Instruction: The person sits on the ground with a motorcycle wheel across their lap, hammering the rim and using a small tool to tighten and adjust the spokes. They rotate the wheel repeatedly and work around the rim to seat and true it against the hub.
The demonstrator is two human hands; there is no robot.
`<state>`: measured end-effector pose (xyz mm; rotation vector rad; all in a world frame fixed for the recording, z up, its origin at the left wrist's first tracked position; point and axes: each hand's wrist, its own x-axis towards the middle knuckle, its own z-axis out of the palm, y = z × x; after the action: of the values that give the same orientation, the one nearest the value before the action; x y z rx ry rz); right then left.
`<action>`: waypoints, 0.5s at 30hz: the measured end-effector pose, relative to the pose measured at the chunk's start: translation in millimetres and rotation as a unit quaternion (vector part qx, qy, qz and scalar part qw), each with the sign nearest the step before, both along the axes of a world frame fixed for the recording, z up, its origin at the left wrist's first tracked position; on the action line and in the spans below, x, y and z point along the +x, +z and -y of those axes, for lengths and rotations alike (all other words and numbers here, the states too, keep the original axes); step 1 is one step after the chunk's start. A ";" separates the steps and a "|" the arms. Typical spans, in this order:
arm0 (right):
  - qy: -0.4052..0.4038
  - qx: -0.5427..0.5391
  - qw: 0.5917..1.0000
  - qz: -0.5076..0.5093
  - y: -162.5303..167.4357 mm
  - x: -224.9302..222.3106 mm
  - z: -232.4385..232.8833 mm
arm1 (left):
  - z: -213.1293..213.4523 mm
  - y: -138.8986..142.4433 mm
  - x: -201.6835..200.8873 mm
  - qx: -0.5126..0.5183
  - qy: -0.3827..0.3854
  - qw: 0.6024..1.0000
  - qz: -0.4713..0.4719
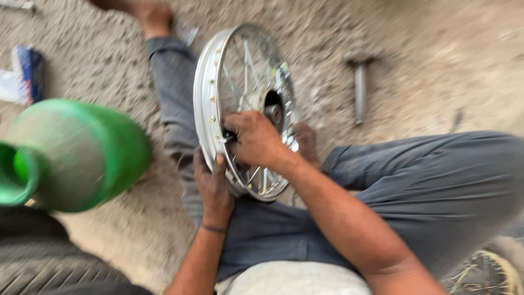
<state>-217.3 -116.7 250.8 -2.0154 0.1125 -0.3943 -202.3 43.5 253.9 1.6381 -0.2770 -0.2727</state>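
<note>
Nearest me, at the bottom edge, I see a pale shirt hem and my two forearms reaching up from it. In the lower left corner lies a dark tyre, its tread blurred, and above it a green canister on its side, mouth toward the left edge. In the lower right corner a second spoked rim just shows.

I sit on the ground with grey trousers; one leg is bent across the right, the other stretched up toward the top edge, ending in a bare foot.

The wheel, a shiny spoked rim, stands upright on its edge between my legs, resting against the stretched leg. My left hand is clasped on the lower rim from the outside, thumb lying up along the metal. My right hand is closed in a fist among the spokes at the rim, near the hub; something small seems pinched in it, but the blur hides what, so I cannot tell. Fingers of another hand show behind the wheel on its far side.

Farther off, a hammer lies on the ground to the right of the wheel, well apart. At the left edge sits a blue and white packet.
</note>
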 end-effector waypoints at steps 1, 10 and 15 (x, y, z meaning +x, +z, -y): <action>-0.014 0.008 1.000 0.018 0.8 -2.5 3.7 | 5.2 3.1 -5.1 -0.080 0.007 0.994 -0.080; -0.021 -0.081 0.988 -0.133 75.1 -65.2 94.7 | 71.0 11.7 -30.1 -0.100 -0.107 0.961 -0.237; -0.300 0.080 0.945 -0.108 56.5 -78.3 104.9 | 113.0 -23.0 -56.2 -0.257 -0.194 0.850 -0.417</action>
<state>-295.6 -221.6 307.3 -1.8267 0.8818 -0.5211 -258.4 -69.5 230.9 0.8010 0.0036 -1.0876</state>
